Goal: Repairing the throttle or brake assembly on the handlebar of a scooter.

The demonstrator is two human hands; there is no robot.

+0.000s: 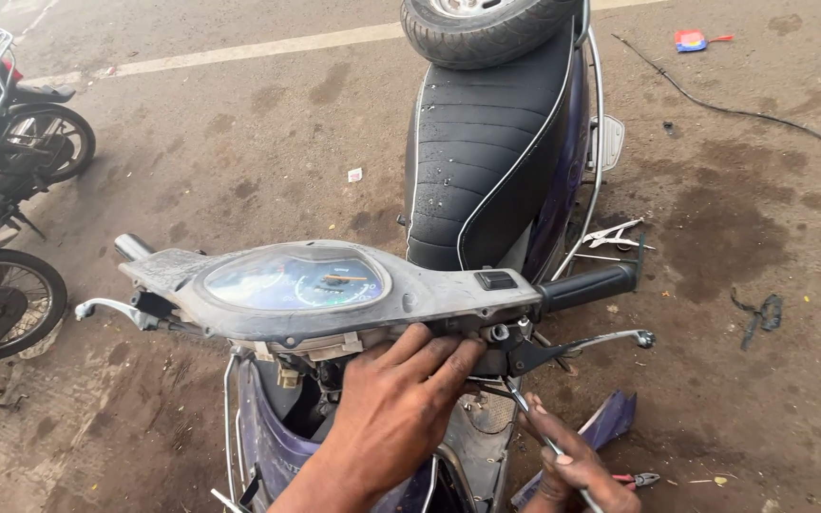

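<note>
Right hand (577, 470) is closed around a slim metal screwdriver (531, 418), its tip angled up under the scooter's handlebar housing (429, 299). Left hand (401, 399) grips nothing; its spread fingers press the housing's lower edge. Front panel appears already removed, exposing wiring beneath; the grey, scuffed housing with its domed speedometer lens (292, 280) remains mounted. A purple panel piece (610, 423) lies on stained asphalt. Ribbed black seat (482, 152) carries a rubber tyre (482, 28).

head view, looking down, close over handlebar (334, 294)
</note>
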